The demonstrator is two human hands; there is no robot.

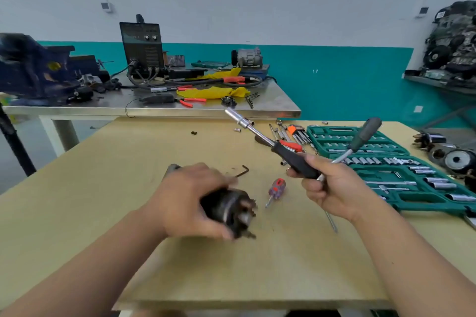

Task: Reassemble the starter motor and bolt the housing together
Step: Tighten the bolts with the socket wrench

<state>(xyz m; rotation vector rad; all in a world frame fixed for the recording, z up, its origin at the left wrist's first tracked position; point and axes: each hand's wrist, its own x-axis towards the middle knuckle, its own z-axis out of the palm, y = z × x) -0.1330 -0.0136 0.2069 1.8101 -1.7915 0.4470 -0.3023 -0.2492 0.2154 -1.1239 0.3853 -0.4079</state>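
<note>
My left hand (185,198) grips the dark cylindrical starter motor (229,210) on the wooden table (180,265), its terminal end pointing right. My right hand (332,188) holds two tools at once. One is a socket driver (260,136) with a black handle, its chrome socket tip pointing up and left. The other is a long screwdriver (360,141) with a dark green handle pointing up right, its blade reaching down past my wrist. Both tools are held above the table, to the right of the motor.
A small red and purple screwdriver (276,189) and a hex key (243,170) lie between my hands. A green socket set case (386,162) lies open at the right, with loose bits and hex keys beside it. Motor parts (453,158) sit at the far right. A steel bench (154,108) stands behind.
</note>
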